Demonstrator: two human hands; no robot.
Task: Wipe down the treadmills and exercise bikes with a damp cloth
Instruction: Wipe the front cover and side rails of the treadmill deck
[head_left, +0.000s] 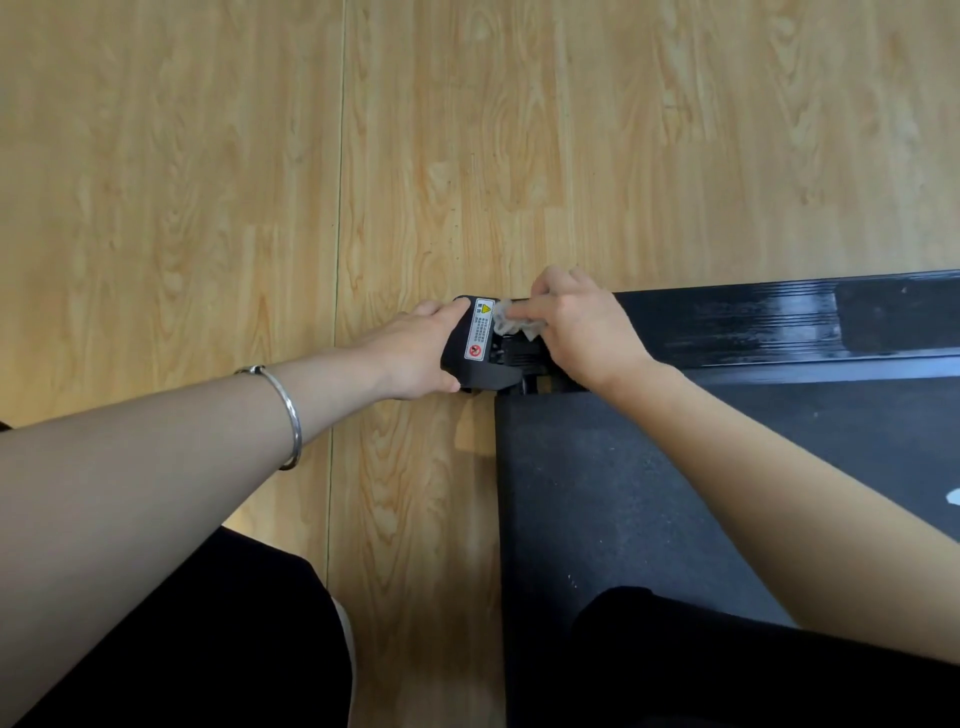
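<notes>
head view: left hand grips treadmill end cap; right hand fingers pinch cloth.

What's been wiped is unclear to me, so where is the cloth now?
In the head view, mid-frame, the white cloth sits under the fingers of the right hand, on the treadmill's black corner cap beside its warning sticker.
</notes>
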